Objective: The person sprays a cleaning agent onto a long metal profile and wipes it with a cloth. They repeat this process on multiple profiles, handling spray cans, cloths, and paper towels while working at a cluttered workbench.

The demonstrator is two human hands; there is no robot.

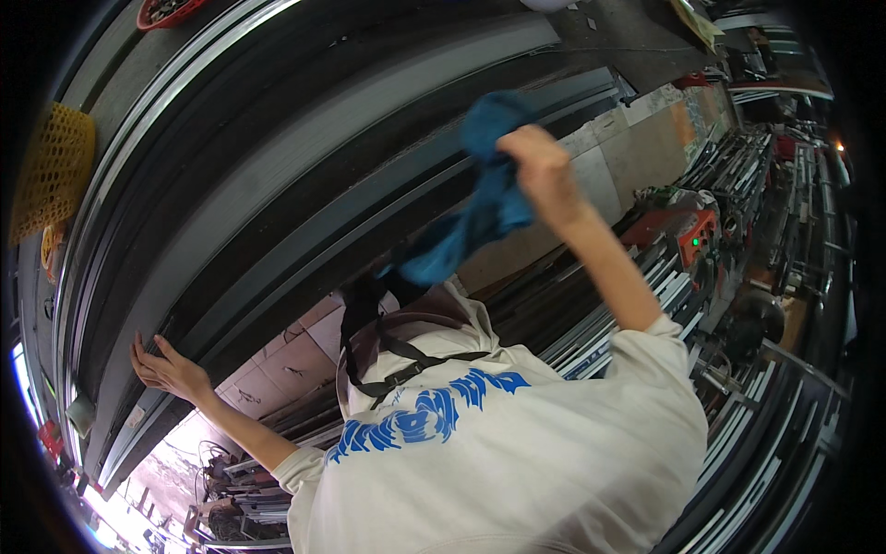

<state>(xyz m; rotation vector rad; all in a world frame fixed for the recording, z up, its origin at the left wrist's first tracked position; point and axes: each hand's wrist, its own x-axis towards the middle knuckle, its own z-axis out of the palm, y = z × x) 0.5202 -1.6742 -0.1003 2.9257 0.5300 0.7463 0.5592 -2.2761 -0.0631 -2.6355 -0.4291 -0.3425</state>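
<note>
Right hand (pixel 543 166) clenched round a blue rag (pixel 480 208), pressing it up against the long grey frame (pixel 305 157). Left hand (pixel 166 367) open, fingers spread flat on the frame's edge. Yellow basket (pixel 53 171) way off left.

A yellow mesh basket (pixel 53 166) sits at the far left, a red bowl (pixel 166 11) at top, and an orange-red machine (pixel 688 233) stands among metal rails (pixel 738 162) at right.
</note>
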